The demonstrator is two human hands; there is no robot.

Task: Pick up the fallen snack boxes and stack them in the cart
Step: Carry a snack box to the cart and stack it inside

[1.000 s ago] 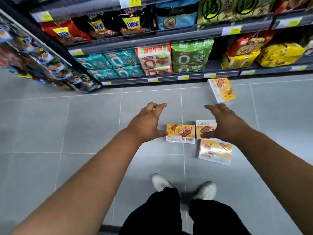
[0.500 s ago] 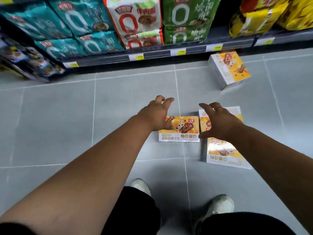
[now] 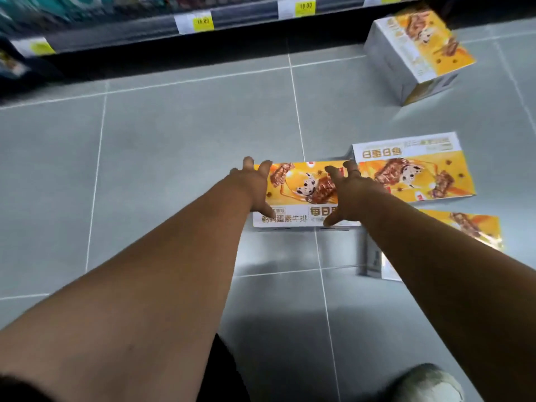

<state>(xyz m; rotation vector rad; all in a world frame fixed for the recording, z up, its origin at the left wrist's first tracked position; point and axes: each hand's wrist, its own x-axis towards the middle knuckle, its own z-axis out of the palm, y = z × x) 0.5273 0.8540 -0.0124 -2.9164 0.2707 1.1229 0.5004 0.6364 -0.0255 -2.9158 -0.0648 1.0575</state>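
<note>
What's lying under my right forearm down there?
A snack box flat on the floor: its orange far corner and a white end show. Your right forearm covers the middle, so its print is hidden.

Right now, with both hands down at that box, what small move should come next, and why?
Probably tighten the grip on both ends and lift. The left hand and right hand flank the nearest snack box, fingers spread over its short ends, seemingly not clamped, and it lies flat on the floor.
</note>
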